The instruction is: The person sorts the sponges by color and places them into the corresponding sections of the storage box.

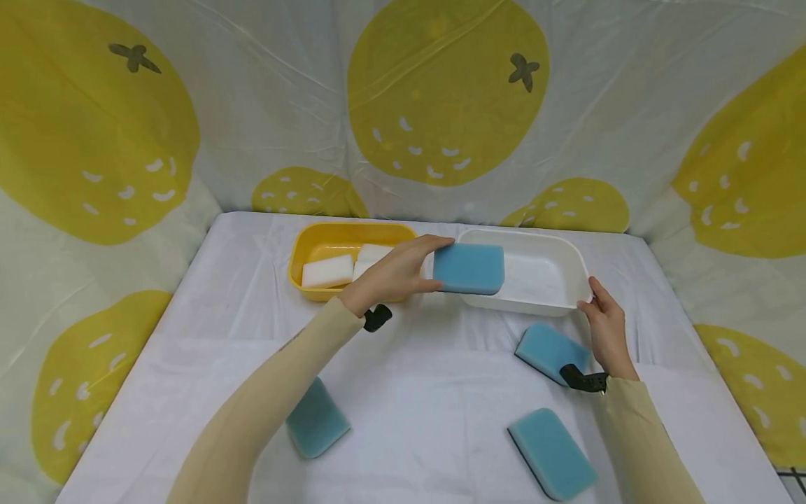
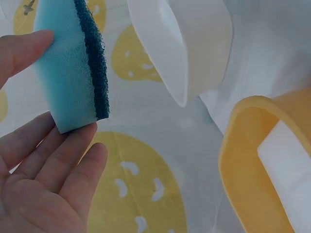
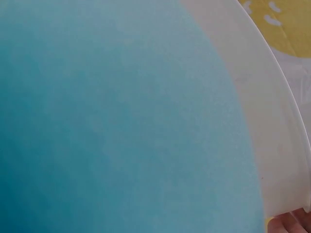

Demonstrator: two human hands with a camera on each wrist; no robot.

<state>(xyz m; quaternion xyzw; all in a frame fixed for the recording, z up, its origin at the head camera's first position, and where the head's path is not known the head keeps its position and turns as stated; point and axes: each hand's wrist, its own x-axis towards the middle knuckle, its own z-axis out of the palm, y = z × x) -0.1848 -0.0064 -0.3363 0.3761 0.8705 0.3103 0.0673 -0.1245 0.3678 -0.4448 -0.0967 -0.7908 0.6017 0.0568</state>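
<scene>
My left hand (image 1: 403,271) grips a blue sponge (image 1: 469,268) by its edges, thumb on one side and fingertips on the other. The sponge's dark scouring layer (image 2: 95,63) shows in the left wrist view. It is held over the left end of a white plastic tub (image 1: 544,280). At the tub's right end, my right hand (image 1: 609,329) pinches the wall between thumb and fingers. Just below that hand lies another blue sponge (image 1: 548,350), which fills most of the right wrist view and hides much of the tub there.
A yellow tub (image 1: 308,245) with white sponge blocks (image 1: 327,271) stands at the back left, partly behind my left hand. Two more blue sponges lie nearer me, one at the right (image 1: 553,455), one beside my left forearm (image 1: 317,423). A lemon-patterned curtain (image 1: 277,105) borders the white-covered table.
</scene>
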